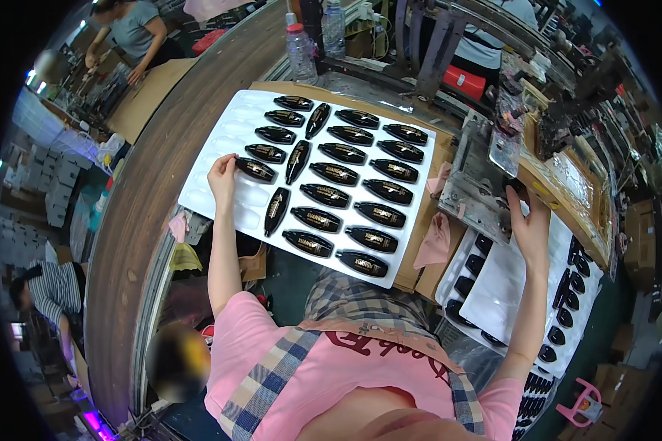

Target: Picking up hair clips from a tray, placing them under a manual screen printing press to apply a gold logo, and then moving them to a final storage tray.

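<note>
A white moulded tray (224, 147) lies before me, holding several rows of glossy black tapered bottles (342, 152) with gold print. My left hand (223, 176) is at the tray's left part, thumb and fingertips closed on the end of one black bottle (255, 170) that lies among the others. At the right, my right hand (529, 224) reaches up to a metal printing machine's bed (478, 187). Its fingers are bent around a small dark piece (515, 186) at the bed's upper edge, mostly hidden by the hand.
A framed screen (566, 176) stands tilted right of the machine bed. Pink cloths (432, 242) hang between tray and machine. More trays of black pieces (566, 316) sit lower right. Plastic bottles (300, 55) stand behind the tray. A wooden tabletop (136, 213) runs along the left; other people work beyond.
</note>
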`<state>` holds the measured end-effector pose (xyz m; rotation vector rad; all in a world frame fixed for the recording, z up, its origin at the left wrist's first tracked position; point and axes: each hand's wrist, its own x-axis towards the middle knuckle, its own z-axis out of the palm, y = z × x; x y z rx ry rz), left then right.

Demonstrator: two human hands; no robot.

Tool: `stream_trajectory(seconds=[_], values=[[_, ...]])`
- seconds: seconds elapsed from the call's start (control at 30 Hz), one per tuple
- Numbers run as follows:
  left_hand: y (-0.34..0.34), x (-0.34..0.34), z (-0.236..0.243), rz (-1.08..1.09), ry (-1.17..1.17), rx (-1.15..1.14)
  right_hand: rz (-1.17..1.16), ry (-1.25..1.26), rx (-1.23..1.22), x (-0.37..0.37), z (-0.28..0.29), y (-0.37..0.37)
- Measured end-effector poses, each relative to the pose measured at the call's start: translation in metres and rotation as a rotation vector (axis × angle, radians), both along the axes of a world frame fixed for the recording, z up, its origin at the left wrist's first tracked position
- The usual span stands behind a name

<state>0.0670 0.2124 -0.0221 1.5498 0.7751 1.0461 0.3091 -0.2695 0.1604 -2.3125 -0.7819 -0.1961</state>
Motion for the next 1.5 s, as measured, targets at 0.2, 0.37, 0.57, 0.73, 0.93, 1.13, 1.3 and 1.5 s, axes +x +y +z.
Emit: stream_trajectory(seconds=[0.2,0.37,0.57,0.73,0.93,1.13,1.3,1.5], values=[[-0.006,-0.011,-0.001,0.144,0.462,0.368,0.175,-0.097,-0.036,0.009,-0.009,0.003],[-0.022,-0.035,0.008,0.184,0.502,0.484,0.147,0.088,0.010,0.003,-0.001,-0.005],[-0.029,-0.078,-0.019,0.337,0.595,0.703,0.160,-0.070,0.043,-0.007,-0.003,-0.040],[-0.037,-0.079,-0.030,0.401,0.514,0.415,0.007,-0.051,0.087,-0.026,-0.016,-0.097],[-0.064,-0.058,0.021,0.627,0.594,0.898,-0.425,0.075,-0.053,-0.075,-0.005,-0.170],[-0.127,0.026,0.081,0.218,0.130,0.681,-0.938,0.305,-0.733,-0.102,-0.037,-0.299],[-0.177,0.110,0.115,-0.246,-0.051,0.701,-0.762,0.266,-0.374,-0.114,-0.058,-0.329],[-0.222,0.181,0.147,-0.634,0.183,0.500,-0.744,0.167,-0.048,-0.100,-0.034,-0.298]])
